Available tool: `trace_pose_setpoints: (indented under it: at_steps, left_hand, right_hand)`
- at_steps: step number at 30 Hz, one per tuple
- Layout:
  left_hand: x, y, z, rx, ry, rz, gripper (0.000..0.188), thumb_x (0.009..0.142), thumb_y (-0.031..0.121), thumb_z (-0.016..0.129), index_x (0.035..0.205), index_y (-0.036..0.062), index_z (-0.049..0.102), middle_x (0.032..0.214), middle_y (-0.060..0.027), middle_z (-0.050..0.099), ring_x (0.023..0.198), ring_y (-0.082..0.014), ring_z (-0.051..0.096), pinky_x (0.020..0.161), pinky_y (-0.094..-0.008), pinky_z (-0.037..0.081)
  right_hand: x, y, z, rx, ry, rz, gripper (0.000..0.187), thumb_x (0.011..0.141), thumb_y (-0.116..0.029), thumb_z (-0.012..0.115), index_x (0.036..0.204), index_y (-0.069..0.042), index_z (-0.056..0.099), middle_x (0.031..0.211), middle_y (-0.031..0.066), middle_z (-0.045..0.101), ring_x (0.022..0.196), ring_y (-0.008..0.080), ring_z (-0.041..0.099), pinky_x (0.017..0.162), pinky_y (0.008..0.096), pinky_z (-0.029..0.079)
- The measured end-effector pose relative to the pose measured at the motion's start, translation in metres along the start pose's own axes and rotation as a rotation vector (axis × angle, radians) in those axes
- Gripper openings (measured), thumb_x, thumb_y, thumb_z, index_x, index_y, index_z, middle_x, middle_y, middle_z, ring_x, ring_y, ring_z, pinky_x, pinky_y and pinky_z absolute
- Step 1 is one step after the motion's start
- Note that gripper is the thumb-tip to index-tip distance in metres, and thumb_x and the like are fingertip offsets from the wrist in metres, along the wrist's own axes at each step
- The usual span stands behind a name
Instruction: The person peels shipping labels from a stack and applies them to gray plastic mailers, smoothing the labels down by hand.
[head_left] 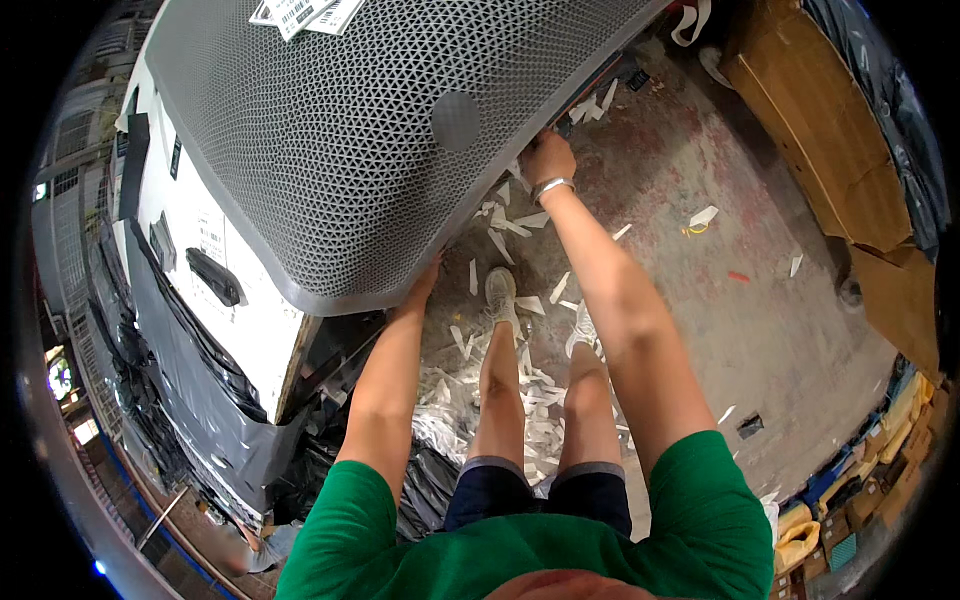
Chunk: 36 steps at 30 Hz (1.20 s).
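A grey mat (pixel 330 150) with a triangular open mesh pattern and a solid border lies over the stack in front of me. Its near corner droops past the white tabletop (pixel 255 335). My left hand (pixel 425 283) reaches beneath the mat's near edge, and its fingers are hidden there. Further along that edge, my right hand (pixel 549 160), with a bracelet at the wrist, is closed. A small dark object shows beside its fingers, but what it grips is hidden. Paper labels with barcodes (pixel 305 14) lie on the mat's far part.
A black-handled tool (pixel 212 277) rests on the white tabletop. Black plastic wrapping (pixel 215 400) covers goods at left. White strips (pixel 500 245) litter the floor around my shoes. Large cardboard boxes (pixel 815 120) stand at right, with stacked packages (pixel 870 490) lower down. Another person (pixel 265 550) is at lower left.
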<state>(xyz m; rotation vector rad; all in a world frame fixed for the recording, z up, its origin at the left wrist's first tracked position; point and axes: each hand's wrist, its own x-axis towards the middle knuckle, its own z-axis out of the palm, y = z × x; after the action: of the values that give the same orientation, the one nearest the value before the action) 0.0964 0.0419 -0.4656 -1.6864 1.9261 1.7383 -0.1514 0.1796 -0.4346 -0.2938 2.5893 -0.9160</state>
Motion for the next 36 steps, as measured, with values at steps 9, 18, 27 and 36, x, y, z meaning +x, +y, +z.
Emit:
trace_pose_setpoints:
  at_steps: [9,18,27,36]
  left_hand:
    - [-0.105,0.011,0.001,0.316,-0.133,0.159,0.034,0.086,0.029,0.045,0.081,-0.0039,0.050,0.069,-0.0114,0.052,0.057,-0.0177,0.045,0.054,-0.0329,0.038]
    - [-0.251,0.064,-0.012,0.257,-0.272,0.274,0.042,0.085,0.031,0.051,0.059,-0.0010,0.044,0.053,-0.0001,0.035,0.053,-0.0086,0.033,0.046,-0.0297,0.031]
    - [-0.271,0.075,0.076,0.163,-0.262,0.323,0.057,0.084,0.042,0.048,0.057,-0.0080,0.045,0.052,-0.0203,0.042,0.048,-0.0290,0.043,0.049,-0.0403,0.034]
    - [-0.305,0.091,0.122,0.290,-0.337,0.404,0.048,0.084,0.036,0.048,0.060,-0.0057,0.051,0.058,-0.0225,0.052,0.056,-0.0357,0.053,0.054,-0.0413,0.040]
  right_hand:
    - [-0.112,0.009,-0.089,0.654,0.090,-0.146,0.017,0.079,-0.016,0.058,0.076,-0.001,0.053,0.059,0.0140,0.050,0.052,0.0209,0.046,0.052,0.0305,0.040]
    - [-0.250,0.028,-0.241,0.423,0.032,-0.184,0.020,0.077,-0.011,0.059,0.064,-0.002,0.046,0.053,0.0091,0.036,0.047,0.0157,0.034,0.045,0.0280,0.029]
    - [-0.280,0.065,-0.252,0.548,0.054,-0.015,0.018,0.080,-0.008,0.055,0.068,0.001,0.046,0.062,-0.0036,0.038,0.060,0.0053,0.034,0.050,0.0218,0.028]
    - [-0.349,0.119,-0.321,0.567,0.276,0.088,0.022,0.085,-0.009,0.047,0.064,-0.007,0.038,0.065,-0.0052,0.036,0.061,0.0050,0.033,0.056,0.0205,0.031]
